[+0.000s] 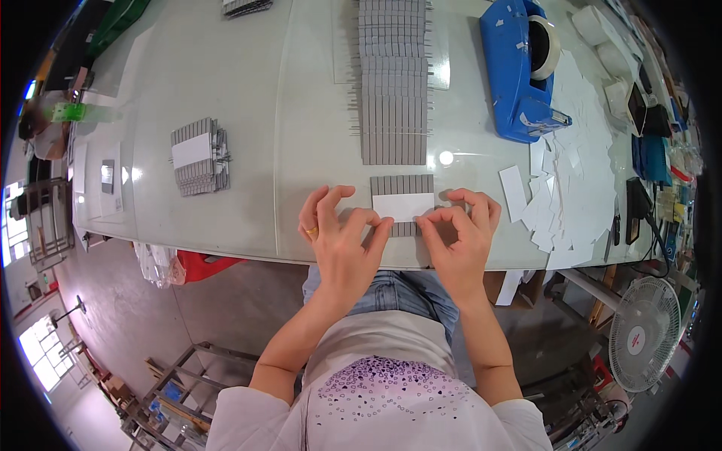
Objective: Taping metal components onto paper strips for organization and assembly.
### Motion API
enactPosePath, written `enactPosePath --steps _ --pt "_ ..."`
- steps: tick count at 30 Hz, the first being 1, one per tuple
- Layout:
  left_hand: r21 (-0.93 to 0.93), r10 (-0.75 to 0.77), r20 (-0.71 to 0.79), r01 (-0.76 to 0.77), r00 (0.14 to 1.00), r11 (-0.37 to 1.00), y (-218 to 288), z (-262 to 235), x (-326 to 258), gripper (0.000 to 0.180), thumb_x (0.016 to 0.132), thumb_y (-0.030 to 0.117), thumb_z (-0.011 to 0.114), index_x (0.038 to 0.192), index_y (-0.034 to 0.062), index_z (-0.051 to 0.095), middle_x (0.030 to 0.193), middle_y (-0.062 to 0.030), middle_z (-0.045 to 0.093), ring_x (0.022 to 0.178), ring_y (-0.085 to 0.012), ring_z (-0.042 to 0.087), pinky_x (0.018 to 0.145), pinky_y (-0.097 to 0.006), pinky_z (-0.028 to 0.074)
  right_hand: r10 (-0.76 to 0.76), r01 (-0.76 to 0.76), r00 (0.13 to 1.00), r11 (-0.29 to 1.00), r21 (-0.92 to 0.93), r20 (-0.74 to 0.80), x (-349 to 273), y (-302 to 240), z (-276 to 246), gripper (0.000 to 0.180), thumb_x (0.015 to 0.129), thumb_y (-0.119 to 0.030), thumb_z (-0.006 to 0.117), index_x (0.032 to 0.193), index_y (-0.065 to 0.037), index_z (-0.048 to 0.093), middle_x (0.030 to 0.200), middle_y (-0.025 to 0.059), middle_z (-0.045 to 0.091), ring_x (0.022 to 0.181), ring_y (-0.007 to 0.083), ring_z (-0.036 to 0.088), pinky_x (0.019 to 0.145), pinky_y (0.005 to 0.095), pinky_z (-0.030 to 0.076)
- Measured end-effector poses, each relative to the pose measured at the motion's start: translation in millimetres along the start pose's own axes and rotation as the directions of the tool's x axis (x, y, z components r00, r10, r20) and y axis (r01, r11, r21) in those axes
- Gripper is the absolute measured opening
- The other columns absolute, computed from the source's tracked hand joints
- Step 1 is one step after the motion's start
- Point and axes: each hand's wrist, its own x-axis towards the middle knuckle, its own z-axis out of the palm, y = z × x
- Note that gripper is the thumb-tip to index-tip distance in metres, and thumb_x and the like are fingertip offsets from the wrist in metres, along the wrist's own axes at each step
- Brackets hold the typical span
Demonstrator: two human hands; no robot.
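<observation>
A pale worktable (226,98) is seen from above, w/ the near edge curving across mid-frame. Straight ahead of the hands, a long row of gray strips (393,83) is laid out toward the far side, its near end just beyond the work. To the left, well apart, a smaller gray bundle (199,156) w/ a white label on top is set down. At upper right a blue tape dispenser (519,68) w/ a roll of tape is placed, & below it a loose heap of white paper slips (568,195) is spread to the table's right edge. A white fan (644,333) is visible on the floor at lower right. Nothing is lying between the hands & the piece.

The piece, a short block of gray strips (402,184) w/ a white label (403,206) across its front, is resting flat near the table's near edge, centre. The left hand (342,233), w/ a ring on it, is curled w/ fingertips pressed on the label's left end; the right hand (459,229) is curled the same way on the right end. Both are pressing, not clasping; the block's lower part is hidden by the fingers.
</observation>
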Motion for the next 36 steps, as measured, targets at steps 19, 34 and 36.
enactPosePath --steps 19,34,36 --pt "0.023 -0.030 0.003 0.030 1.000 0.999 -7 -11 5 0.035 0.070 0.018 0.085 0.090 0.0146 0.057 0.124 -0.0107 0.043 0.121 -0.0358 0.036 0.099 -0.050 0.026 0.027 -0.027 1.000 0.999 0.040 0.017 -2 10 -6 0.019 0.075 -0.003 0.073 0.092 -0.008 0.065 0.115 0.0108 0.054 0.109 0.0340 0.044 0.089 0.0424 0.040" --pt "0.039 -0.020 -0.007 0.020 1.000 0.999 -9 -11 3 0.034 0.071 0.018 0.084 0.091 0.0151 0.057 0.126 -0.0102 0.044 0.123 -0.0347 0.036 0.100 -0.049 0.025 -0.146 0.230 0.957 0.909 -0.348 0.250 -42 -12 -7 0.044 0.088 -0.034 0.060 0.130 -0.021 0.065 0.148 0.0172 0.042 0.130 0.0387 0.033 0.103 0.0472 0.026" --pt "0.046 -0.017 -0.002 0.017 1.000 0.999 -8 -11 2 0.035 0.070 0.018 0.084 0.092 0.0150 0.057 0.126 -0.0102 0.043 0.123 -0.0347 0.036 0.100 -0.049 0.025 -0.095 0.184 0.969 0.896 -0.405 0.229 -42 -8 -16 0.042 0.089 -0.030 0.057 0.129 -0.021 0.065 0.147 0.0176 0.043 0.130 0.0389 0.033 0.104 0.0467 0.026"
